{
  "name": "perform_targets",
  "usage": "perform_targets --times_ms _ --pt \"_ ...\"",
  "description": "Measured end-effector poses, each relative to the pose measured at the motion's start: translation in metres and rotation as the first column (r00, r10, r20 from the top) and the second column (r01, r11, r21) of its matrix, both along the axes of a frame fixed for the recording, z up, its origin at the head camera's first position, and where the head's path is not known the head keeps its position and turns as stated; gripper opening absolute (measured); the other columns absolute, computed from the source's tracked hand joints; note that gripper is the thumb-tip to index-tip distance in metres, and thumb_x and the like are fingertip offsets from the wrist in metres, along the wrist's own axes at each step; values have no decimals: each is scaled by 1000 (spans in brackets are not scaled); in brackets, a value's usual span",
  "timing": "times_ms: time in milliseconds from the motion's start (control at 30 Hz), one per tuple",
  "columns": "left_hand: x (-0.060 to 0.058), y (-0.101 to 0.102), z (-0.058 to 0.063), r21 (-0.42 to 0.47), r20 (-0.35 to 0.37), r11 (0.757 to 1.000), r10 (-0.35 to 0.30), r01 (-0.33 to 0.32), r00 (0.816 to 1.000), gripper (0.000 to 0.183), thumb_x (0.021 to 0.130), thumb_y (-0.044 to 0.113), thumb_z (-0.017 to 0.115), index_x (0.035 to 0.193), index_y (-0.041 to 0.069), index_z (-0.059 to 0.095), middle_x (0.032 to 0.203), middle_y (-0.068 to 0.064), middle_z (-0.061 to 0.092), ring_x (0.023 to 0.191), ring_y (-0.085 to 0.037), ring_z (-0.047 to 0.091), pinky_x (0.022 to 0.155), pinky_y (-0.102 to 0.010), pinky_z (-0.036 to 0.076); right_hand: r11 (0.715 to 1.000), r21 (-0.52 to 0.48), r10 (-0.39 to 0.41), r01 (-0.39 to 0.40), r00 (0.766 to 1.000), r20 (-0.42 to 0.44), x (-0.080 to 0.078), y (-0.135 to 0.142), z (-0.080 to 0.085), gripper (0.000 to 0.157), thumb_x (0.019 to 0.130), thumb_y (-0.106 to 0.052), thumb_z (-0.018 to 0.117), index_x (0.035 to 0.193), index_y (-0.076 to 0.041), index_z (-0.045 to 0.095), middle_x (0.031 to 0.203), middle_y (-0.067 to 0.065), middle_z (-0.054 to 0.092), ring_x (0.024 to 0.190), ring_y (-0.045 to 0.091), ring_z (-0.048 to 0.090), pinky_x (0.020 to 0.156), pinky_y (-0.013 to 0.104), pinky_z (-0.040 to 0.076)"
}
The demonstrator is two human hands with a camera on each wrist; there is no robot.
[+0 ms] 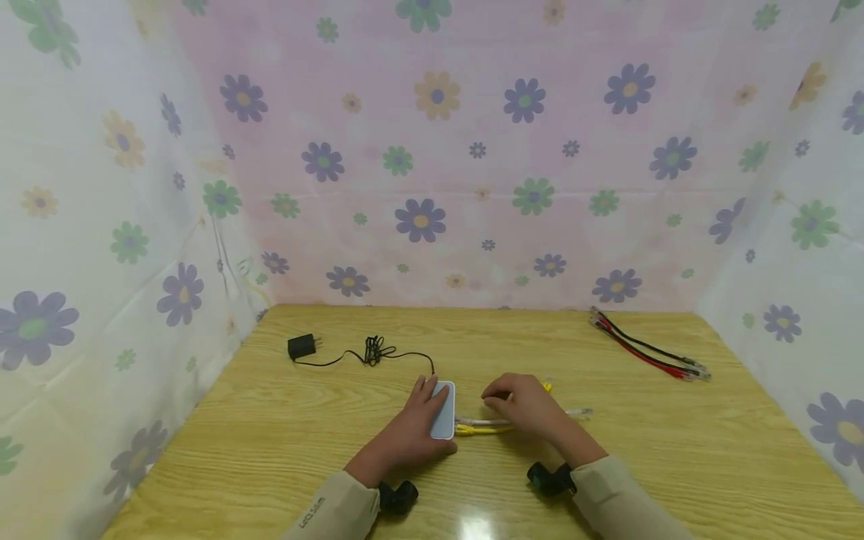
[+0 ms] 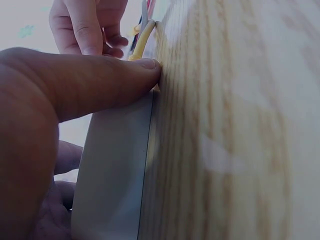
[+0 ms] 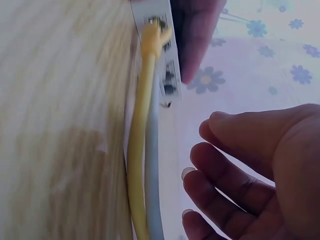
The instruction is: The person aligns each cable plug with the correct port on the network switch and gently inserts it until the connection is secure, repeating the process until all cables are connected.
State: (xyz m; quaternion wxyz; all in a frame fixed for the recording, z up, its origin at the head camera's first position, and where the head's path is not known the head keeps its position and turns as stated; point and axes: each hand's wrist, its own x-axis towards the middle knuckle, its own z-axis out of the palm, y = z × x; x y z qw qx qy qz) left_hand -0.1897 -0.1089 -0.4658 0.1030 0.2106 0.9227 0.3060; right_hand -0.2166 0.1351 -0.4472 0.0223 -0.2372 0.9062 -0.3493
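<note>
The left hand grips the small white box, its thumb bent over the near end and its fingers reaching across the pale top. Just to the right hangs the right hand, holding nothing, fingers loosely bent and slightly apart from the thumb, above a yellow cable and a whitish cable. Both run side by side up to the ports on the box's right side. A thin black cord, bundled midway, leads from the box's far end to a black adapter. Red and black cables lie at the back right of the wooden bench, before flowered cloth.
</note>
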Motion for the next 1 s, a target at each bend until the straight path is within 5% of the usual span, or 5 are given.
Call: perform_targets --times_ms 1000 --pt "2 -1 2 -15 -6 1000 -13 13 1000 91 85 40 71 156 12 23 164 -13 7 151 -35 -4 107 -56 33 983 76 -146 168 961 -235 -44 77 16 18 94 -17 62 104 -5 73 93 3 69 82 18 63 74 41 51"
